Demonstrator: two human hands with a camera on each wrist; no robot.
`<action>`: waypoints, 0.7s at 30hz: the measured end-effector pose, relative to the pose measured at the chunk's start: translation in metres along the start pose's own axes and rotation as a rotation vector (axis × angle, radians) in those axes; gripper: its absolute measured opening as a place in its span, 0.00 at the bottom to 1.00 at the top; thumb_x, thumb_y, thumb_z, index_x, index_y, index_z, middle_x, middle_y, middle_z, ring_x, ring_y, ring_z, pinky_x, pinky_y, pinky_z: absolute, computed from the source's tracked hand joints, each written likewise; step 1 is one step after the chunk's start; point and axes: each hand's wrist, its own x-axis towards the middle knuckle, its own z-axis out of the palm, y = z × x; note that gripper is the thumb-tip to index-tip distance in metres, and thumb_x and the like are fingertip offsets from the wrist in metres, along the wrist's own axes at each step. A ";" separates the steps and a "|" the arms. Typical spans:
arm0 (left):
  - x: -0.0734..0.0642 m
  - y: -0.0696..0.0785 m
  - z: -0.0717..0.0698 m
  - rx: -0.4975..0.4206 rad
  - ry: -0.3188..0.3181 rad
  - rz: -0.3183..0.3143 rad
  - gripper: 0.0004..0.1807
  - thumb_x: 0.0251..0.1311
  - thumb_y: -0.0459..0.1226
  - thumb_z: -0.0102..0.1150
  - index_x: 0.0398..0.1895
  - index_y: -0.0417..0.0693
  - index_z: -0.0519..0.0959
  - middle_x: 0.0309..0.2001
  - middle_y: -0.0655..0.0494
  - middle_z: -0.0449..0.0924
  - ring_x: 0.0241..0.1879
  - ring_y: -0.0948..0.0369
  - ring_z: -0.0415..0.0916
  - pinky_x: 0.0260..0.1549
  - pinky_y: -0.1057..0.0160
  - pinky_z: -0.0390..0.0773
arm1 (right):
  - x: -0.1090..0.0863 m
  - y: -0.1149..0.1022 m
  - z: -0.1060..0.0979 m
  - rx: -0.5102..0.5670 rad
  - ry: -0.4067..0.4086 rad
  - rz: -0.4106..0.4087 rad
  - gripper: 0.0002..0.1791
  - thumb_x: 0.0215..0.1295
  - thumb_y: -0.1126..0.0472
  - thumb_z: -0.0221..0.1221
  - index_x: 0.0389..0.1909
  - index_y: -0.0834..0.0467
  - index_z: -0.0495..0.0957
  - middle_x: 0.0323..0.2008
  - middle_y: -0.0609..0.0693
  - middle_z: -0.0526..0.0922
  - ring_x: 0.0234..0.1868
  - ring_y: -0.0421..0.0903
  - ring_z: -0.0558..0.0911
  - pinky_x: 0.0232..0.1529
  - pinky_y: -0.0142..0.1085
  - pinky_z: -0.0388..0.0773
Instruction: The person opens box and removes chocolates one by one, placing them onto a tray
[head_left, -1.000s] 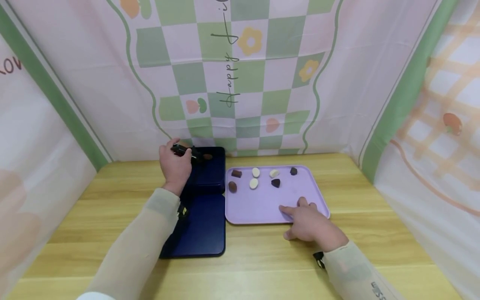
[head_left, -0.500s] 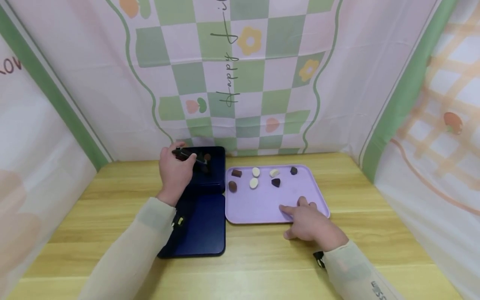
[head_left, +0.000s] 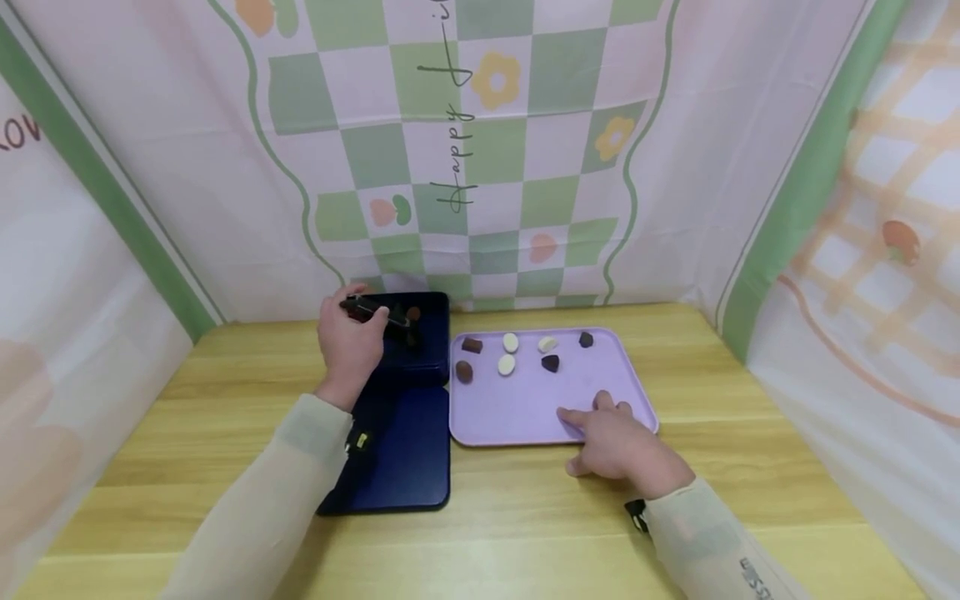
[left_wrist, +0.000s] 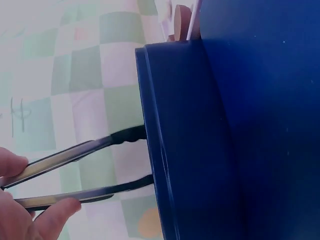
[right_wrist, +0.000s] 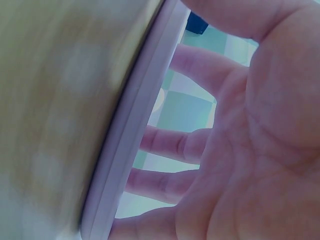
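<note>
My left hand (head_left: pixel 350 340) holds a pair of metal tongs (left_wrist: pixel 65 159) with dark tips, thumb on one arm and a finger on the other. In the left wrist view the tongs' arms stand apart, and the tips pass behind the wall of a dark blue box (head_left: pixel 427 372). Brown chocolates (head_left: pixel 413 313) show dimly inside the box near the tips; whether the tongs grip one I cannot tell. My right hand (head_left: pixel 618 444) lies over the near right edge of a lilac tray (head_left: pixel 510 414), fingers extended and touching it, thumb outside the rim.
Several chocolates sit on the tray's far half: a brown bar (head_left: pixel 472 345), a brown oval (head_left: pixel 464 372), white ovals (head_left: pixel 506 365) and dark pieces (head_left: pixel 551 363). A flat dark blue lid (head_left: pixel 412 454) lies before the box on the wooden table (head_left: pixel 525 533). A checked cloth (head_left: pixel 495 150) hangs behind.
My left hand has shifted slightly toward me and the tongs' tips have moved toward the near side of the box, then stayed nearly still. My right hand has not moved.
</note>
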 end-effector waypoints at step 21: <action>0.025 -0.008 -0.021 -0.777 0.193 -0.759 0.20 0.63 0.28 0.64 0.56 0.40 0.70 0.58 0.38 0.76 0.49 0.46 0.81 0.39 0.54 0.83 | -0.003 -0.003 -0.004 0.008 0.000 -0.011 0.44 0.48 0.49 0.76 0.70 0.48 0.72 0.60 0.71 0.63 0.44 0.62 0.68 0.41 0.56 0.74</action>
